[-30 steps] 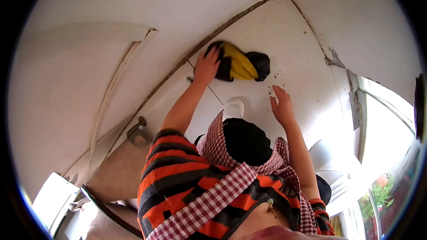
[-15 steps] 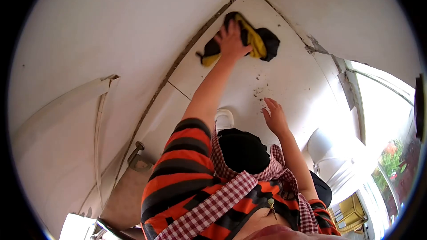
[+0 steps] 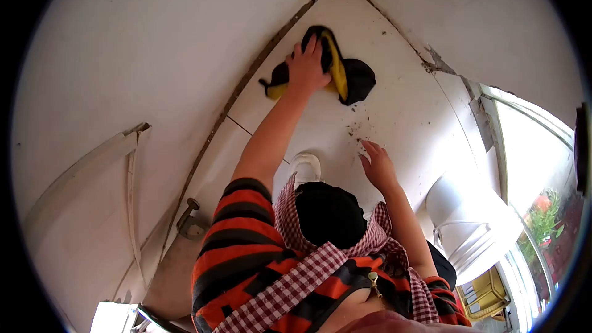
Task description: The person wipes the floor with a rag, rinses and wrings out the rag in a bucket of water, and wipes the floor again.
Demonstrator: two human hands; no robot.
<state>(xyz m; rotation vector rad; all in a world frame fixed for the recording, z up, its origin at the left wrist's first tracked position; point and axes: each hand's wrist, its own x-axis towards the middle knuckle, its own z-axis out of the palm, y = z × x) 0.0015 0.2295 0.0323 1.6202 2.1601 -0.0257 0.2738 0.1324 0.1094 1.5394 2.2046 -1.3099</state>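
Note:
A black and yellow cloth (image 3: 353,80) lies bunched on the white tiled floor (image 3: 401,95) near the corner. Pressed on its left part is my left hand (image 3: 306,69), with the fingers spread over the fabric. My right hand (image 3: 377,165) hangs lower and to the right, its fingers extended and nothing in it. Dark crumbs of dirt (image 3: 354,128) are scattered between the cloth and my right hand.
White walls (image 3: 160,43) meet at the corner, with a dirty gap along their foot. A white bucket (image 3: 456,209) stands at the right beside a bright glass opening. A yellow chair (image 3: 484,293) shows at lower right, a metal fitting (image 3: 190,219) at left.
The view has turned, bringing the corner further left. My left hand and the cloth have moved toward the corner since the first frame, then slightly back. My right hand stays low, its fingers extended.

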